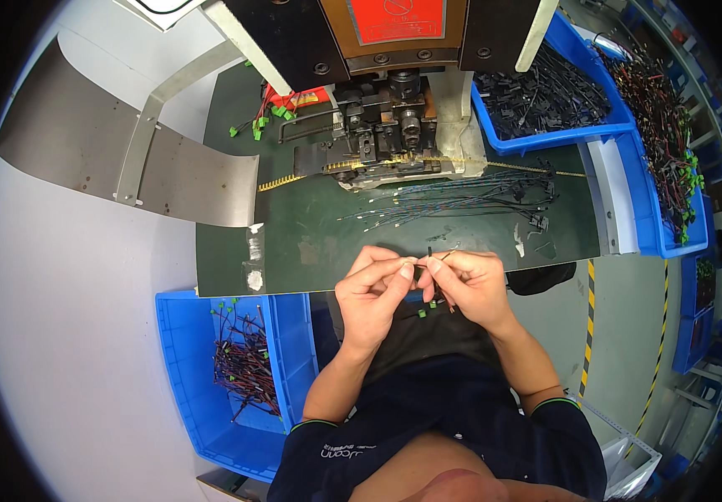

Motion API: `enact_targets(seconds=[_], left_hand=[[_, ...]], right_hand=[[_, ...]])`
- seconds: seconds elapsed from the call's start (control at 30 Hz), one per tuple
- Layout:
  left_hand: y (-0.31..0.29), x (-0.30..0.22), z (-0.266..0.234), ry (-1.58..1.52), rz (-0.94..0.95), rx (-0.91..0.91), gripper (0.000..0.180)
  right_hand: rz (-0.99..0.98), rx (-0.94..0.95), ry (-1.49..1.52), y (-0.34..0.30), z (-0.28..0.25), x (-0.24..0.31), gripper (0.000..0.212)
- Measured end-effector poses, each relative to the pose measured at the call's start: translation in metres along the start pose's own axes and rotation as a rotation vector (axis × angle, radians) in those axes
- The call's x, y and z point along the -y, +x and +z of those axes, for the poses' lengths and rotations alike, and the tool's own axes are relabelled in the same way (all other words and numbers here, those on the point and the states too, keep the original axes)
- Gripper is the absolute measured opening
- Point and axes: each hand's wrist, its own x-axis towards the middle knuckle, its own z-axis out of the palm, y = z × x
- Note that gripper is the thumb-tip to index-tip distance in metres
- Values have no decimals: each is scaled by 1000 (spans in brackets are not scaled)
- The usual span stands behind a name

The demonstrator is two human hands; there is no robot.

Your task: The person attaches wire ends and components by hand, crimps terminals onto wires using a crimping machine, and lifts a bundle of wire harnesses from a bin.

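Observation:
At the front edge of the green table, both my hands are raised close together with their fingertips pinched. My left hand (375, 291) grips a thin wire between thumb and forefinger. Beside it, my right hand (469, 286) pinches thin dark wires, whose ends stick out above and below the fingers. Small green connectors (428, 311) hang below the hands over my lap. Just beyond lies a loose bundle of thin black wires (453, 201), with black connectors at the right end. Which wire end each fingertip holds is too small to tell.
A crimping press (407, 125) stands at the table's back, a brass terminal strip (281, 181) running through it. Blue bins of wires stand at lower left (175, 368) and far right (503, 146). A curved metal sheet (185, 171) juts in at left. Green-ended wires (259, 125) lie behind.

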Motion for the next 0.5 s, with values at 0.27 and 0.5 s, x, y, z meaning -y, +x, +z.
enact_targets(seconds=[0.27,0.5], left_hand=[[-6,-15,17,716,640,69,74],[5,2,4,404,272,-138,13]], right_hand=[[-185,-127,-286,10,9,-2,14],[-225,-28,-125,12,8,-10,13]])
